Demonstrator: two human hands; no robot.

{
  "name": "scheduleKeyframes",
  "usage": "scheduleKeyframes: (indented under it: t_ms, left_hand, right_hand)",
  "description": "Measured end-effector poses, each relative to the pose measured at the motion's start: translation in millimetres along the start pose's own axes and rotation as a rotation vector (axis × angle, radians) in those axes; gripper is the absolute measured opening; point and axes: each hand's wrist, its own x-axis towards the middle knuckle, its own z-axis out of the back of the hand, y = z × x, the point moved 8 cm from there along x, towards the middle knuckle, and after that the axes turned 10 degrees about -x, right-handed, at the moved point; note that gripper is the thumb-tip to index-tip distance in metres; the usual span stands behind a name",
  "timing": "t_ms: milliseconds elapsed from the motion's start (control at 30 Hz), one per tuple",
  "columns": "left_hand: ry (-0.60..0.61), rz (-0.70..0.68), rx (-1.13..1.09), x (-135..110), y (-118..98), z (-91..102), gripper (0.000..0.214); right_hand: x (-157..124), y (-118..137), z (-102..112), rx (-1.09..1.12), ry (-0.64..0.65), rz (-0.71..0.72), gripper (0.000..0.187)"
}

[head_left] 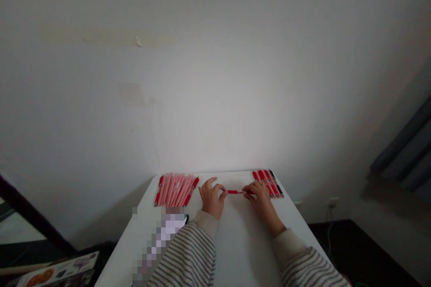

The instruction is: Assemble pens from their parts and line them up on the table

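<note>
Over the far half of the white table, a red pen barrel lies level between both hands. My left hand pinches its left end between thumb and index finger, the other fingers spread upward. A thin refill or tip sticks out of the barrel's right end. My right hand pinches another red pen part at that end, mostly covered by the fingers. Whether the two parts touch is too small to tell. Several pink and red pens lie in a row left of my left hand.
More red, pink and black pens lie at the far right corner, beside my right hand. A blurred, pixelated object is on the table's left side. The wall rises behind the table, and a box sits at lower left.
</note>
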Motion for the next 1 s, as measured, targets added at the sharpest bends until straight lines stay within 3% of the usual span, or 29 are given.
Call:
scheduleKeyframes:
  t_ms: [733,1000]
  left_hand:
    - [-0.021,-0.112,-0.088,1.9,0.2,-0.3,0.007]
    - [-0.020,-0.105,-0.077,1.8,0.5,0.3,0.012]
  right_hand:
    - [-2.5,6.6,2.4,-0.084,0.021,0.024,0.022]
    - [-4.1,0.6,-1.7,-0.051,0.043,-0.080,0.015]
